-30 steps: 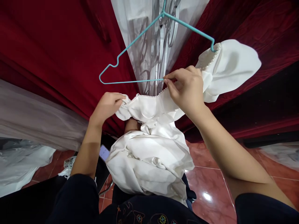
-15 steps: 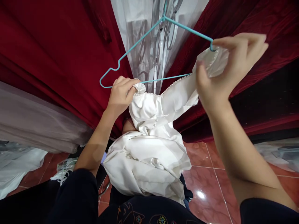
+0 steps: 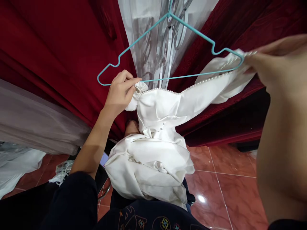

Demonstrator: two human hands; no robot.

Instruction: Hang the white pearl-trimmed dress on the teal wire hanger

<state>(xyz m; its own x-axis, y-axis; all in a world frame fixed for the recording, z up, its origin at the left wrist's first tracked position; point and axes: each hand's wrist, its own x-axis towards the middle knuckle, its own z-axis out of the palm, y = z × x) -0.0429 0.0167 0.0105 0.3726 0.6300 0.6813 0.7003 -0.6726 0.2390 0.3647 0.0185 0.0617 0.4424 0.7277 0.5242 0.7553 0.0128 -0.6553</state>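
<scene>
A white satin dress (image 3: pixel 153 150) with a pearl-beaded neckline lies bunched over my lap, its bodice raised. A light-blue hanger (image 3: pixel 144 35) hangs in front of me, its right end lying over the dress's beaded edge. My left hand (image 3: pixel 121 91) pinches the left shoulder of the dress close to the hanger's bottom bar. Stretched out to the right, my right hand (image 3: pixel 275 67) is blurred; it grips the beaded edge of the dress past the hanger's right end. The fingertips of that hand are partly hidden.
Dark red curtains (image 3: pixel 67 57) hang on both sides, with a white ornate metal frame (image 3: pixel 165 54) between them. At left are grey sheer fabric (image 3: pixel 35 118), white cords (image 3: pixel 61 174) and a black surface (image 3: pixel 28 204). Red floor tiles (image 3: pixel 235 191) show at lower right.
My right hand has moved right, pulling the dress's beaded edge taut past the hanger's right end, which now shows fully. My left hand keeps its pinch, slightly higher and further left.
</scene>
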